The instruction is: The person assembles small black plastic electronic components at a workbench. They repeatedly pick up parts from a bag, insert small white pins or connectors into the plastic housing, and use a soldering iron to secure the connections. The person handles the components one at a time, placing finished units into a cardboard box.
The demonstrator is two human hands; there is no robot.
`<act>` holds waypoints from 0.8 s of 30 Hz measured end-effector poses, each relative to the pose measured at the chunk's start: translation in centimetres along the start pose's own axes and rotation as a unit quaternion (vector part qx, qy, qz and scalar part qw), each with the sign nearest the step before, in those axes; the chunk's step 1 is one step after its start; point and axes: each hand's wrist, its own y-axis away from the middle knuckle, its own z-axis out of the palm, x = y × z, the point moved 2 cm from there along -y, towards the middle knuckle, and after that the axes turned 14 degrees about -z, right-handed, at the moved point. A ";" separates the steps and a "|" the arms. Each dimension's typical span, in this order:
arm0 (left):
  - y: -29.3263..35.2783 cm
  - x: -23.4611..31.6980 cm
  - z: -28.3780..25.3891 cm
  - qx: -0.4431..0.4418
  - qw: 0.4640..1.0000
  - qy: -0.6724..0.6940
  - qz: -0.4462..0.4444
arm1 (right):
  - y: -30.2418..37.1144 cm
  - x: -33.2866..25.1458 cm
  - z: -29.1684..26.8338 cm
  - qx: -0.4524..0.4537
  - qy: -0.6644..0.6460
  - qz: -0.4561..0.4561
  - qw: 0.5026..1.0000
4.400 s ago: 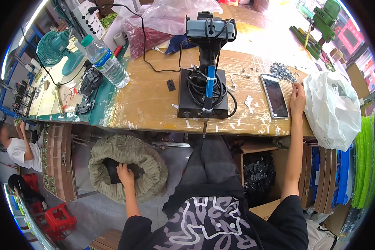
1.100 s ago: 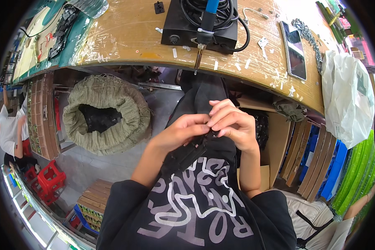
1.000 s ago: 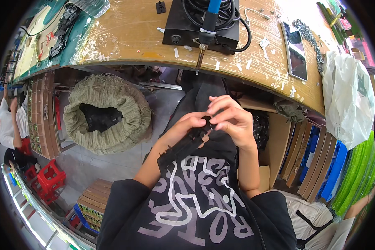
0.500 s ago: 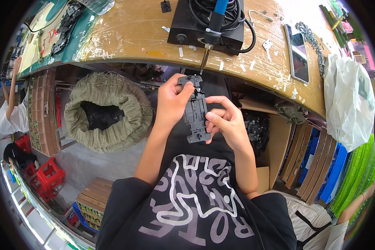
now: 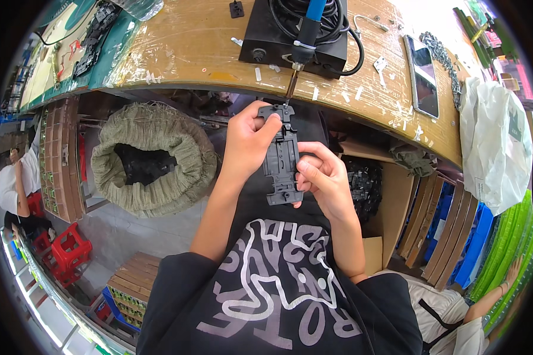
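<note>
Between both hands I hold a long black plastic chassis-like part [image 5: 283, 163], its cut-out face turned up. My left hand [image 5: 250, 139] is closed on its upper left edge, the thumb pressed on top near the far end. My right hand [image 5: 323, 177] pinches the lower right edge, fingers partly hidden under the part. A soldering iron [image 5: 302, 50] with a blue and black handle points down over the table's front edge. Its tip [image 5: 288, 97] meets the part's far end in view; whether they touch I cannot tell.
The iron lies against a black box [image 5: 266, 50] with coiled cable. A phone [image 5: 423, 77], a key-shaped metal piece [image 5: 380, 68] and scraps lie on the wooden table [image 5: 177, 53]. An olive sack [image 5: 183, 183] of black parts stands left, a cardboard box [image 5: 395, 207] right. People work at both sides.
The black part and both hands have shifted slightly right, bringing its far end under the iron's tip. The people at the left and right edges have moved their arms.
</note>
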 end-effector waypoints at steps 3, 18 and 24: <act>-0.1 -0.1 0.0 -0.005 1.000 0.004 0.004 | 0.0 -0.2 0.0 -0.003 0.006 -0.001 1.000; -0.2 0.0 0.0 -0.005 1.000 0.003 0.019 | -0.1 0.2 -0.2 -0.014 0.010 -0.015 1.000; -0.4 0.0 -0.1 0.001 1.000 -0.017 0.024 | -0.1 0.3 -0.2 -0.015 0.013 -0.021 1.000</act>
